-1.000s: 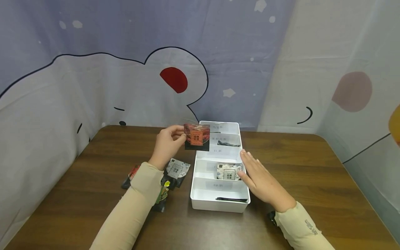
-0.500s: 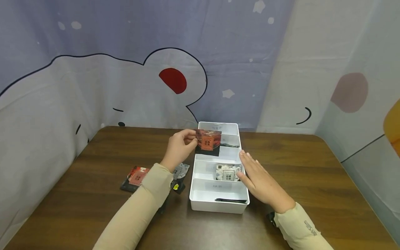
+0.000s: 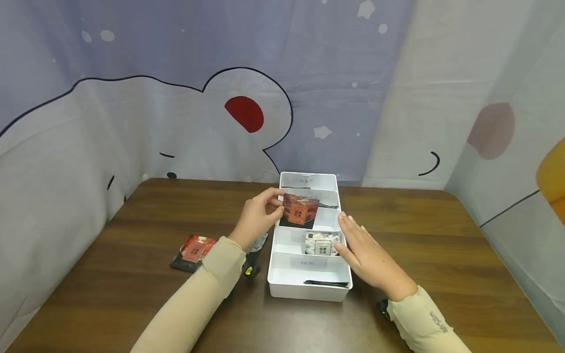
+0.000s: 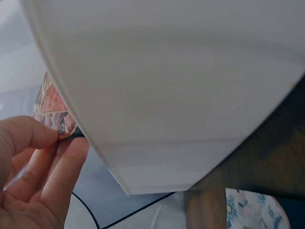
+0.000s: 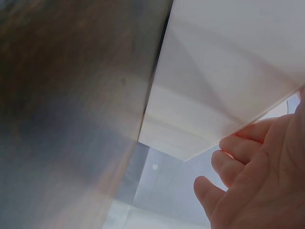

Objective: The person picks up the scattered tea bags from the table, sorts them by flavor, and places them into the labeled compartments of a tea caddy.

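Observation:
In the head view my left hand (image 3: pixel 260 213) pinches a red-and-black tea bag packet (image 3: pixel 299 212) by its left edge. The packet is tilted over the middle compartment of a white divided box (image 3: pixel 309 292). In the left wrist view the thumb and fingers grip the packet's corner (image 4: pixel 55 102) beside the box wall. My right hand (image 3: pixel 372 255) rests against the box's right rim with its fingers straight. Close by its thumb, a white patterned tea packet (image 3: pixel 322 243) stands in the compartment second from the front. A dark packet (image 3: pixel 325 283) lies edge-up in the front compartment.
Left of the box, a red-and-black packet (image 3: pixel 192 252) lies on the wooden table (image 3: pixel 110 274). A grey-white packet (image 3: pixel 259 243) and a dark one with a yellow spot (image 3: pixel 250 270) are partly hidden by the left sleeve. A small black object (image 3: pixel 384 308) sits near the right wrist.
My left hand has carried the red-and-black packet right and down, from the box's left edge to over the middle compartment. The right hand stays at the rim.

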The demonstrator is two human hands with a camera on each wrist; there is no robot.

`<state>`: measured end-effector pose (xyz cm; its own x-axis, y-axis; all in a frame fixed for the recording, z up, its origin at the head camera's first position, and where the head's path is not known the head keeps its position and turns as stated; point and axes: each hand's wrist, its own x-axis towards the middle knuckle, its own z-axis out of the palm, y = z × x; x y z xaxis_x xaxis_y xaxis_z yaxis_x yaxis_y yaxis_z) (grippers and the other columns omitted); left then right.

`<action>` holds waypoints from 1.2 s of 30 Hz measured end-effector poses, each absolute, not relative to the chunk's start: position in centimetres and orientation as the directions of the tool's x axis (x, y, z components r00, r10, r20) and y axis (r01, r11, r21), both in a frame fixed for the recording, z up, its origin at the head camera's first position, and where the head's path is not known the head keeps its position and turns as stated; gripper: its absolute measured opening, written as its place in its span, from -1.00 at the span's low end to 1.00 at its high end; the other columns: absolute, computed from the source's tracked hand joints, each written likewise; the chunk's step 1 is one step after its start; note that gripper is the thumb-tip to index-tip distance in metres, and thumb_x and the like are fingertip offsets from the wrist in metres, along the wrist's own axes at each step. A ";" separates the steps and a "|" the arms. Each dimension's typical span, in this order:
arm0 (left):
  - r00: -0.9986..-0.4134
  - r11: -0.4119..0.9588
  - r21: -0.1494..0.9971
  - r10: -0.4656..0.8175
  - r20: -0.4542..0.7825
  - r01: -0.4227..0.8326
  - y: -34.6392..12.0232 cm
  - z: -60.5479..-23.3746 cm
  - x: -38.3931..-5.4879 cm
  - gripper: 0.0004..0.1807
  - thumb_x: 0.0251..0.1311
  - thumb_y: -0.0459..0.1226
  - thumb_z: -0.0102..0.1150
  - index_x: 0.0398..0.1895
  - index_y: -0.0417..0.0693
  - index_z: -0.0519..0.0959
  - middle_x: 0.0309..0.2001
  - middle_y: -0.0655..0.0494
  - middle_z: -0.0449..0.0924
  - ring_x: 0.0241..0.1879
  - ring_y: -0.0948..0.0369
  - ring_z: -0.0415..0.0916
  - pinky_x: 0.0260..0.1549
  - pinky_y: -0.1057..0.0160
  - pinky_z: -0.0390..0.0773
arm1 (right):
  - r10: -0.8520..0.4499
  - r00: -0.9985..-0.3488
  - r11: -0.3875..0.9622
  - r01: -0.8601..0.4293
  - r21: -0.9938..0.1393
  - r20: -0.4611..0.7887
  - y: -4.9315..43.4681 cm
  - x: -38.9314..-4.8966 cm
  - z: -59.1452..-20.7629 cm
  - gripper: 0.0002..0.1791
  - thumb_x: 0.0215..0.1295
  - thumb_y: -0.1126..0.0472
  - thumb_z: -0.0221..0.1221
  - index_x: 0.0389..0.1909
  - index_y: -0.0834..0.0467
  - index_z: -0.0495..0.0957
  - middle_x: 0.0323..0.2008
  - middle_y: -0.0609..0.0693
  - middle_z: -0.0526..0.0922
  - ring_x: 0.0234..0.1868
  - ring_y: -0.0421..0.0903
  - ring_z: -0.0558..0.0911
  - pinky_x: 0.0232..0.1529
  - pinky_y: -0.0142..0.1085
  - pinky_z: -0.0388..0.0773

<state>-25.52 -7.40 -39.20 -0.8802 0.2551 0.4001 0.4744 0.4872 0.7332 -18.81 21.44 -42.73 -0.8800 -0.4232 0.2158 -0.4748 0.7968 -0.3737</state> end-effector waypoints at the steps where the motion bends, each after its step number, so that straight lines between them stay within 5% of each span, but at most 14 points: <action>1: -0.871 0.490 0.721 0.272 0.409 0.491 -7.5 -39.3 -25.5 -0.62 0.28 -0.45 0.25 0.16 -0.06 0.61 -0.24 0.07 0.75 -0.21 0.12 0.69 -0.36 0.21 0.57 | -0.424 -0.879 0.797 -0.476 -0.372 0.217 21.4 -18.8 -42.7 -0.25 0.63 -0.06 -0.10 0.59 0.30 -0.03 0.59 0.18 0.02 0.58 0.19 -0.01 0.53 0.16 -0.04; 8: -0.833 0.477 0.687 0.378 0.404 0.549 -8.2 -39.7 -24.9 -0.55 0.29 -0.47 0.19 0.21 0.03 0.58 -0.17 0.07 0.72 -0.16 0.13 0.67 -0.51 0.28 0.45 | -0.425 -0.878 0.794 -0.479 -0.373 0.221 21.5 -18.9 -42.7 -0.25 0.63 -0.04 -0.09 0.59 0.31 -0.03 0.58 0.20 0.02 0.58 0.20 0.00 0.53 0.15 -0.04; 15: -0.754 0.464 0.603 0.494 0.432 0.649 -8.8 -39.9 -24.7 -0.64 0.27 -0.52 0.17 0.09 -0.11 0.65 0.00 0.03 0.68 -0.08 0.18 0.60 -0.09 0.19 0.67 | -0.426 -0.878 0.794 -0.479 -0.375 0.219 21.5 -19.0 -42.7 -0.25 0.63 -0.04 -0.09 0.59 0.32 -0.04 0.58 0.22 0.02 0.58 0.20 -0.01 0.52 0.17 -0.03; 21: -0.684 0.461 0.510 0.565 0.462 0.726 -9.5 -40.3 -24.9 -0.72 0.26 -0.54 0.14 -0.06 -0.14 0.68 -0.06 0.06 0.68 -0.07 0.17 0.60 -0.03 0.17 0.63 | -0.430 -0.878 0.793 -0.478 -0.378 0.209 21.4 -19.0 -42.5 -0.25 0.63 -0.03 -0.10 0.59 0.32 -0.05 0.59 0.20 0.00 0.58 0.19 -0.02 0.52 0.18 -0.03; 29: -0.691 0.491 0.491 0.577 0.435 0.719 -10.2 -39.9 -25.1 -0.74 0.33 -0.48 0.09 -0.02 -0.13 0.68 -0.04 0.07 0.68 0.03 0.14 0.61 0.08 0.11 0.61 | -0.426 -0.880 0.795 -0.475 -0.377 0.209 21.4 -19.0 -42.3 -0.25 0.63 -0.03 -0.10 0.59 0.33 -0.05 0.59 0.21 0.00 0.58 0.20 -0.02 0.53 0.16 -0.04; 36: -0.763 0.559 0.522 0.525 0.379 0.644 -11.3 -39.2 -24.7 -0.75 0.36 -0.41 0.15 0.05 -0.15 0.65 0.03 0.03 0.67 0.10 0.09 0.59 0.14 0.05 0.58 | -0.431 -0.879 0.797 -0.476 -0.371 0.203 21.4 -19.0 -42.4 -0.25 0.64 -0.06 -0.12 0.59 0.32 -0.05 0.59 0.21 0.00 0.59 0.19 -0.02 0.52 0.17 -0.03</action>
<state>-24.66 -11.32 -39.17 -0.7625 0.5245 0.3787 0.6440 0.5592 0.5221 -18.95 21.39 -42.43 -0.8792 -0.4309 0.2032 -0.4764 0.7971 -0.3710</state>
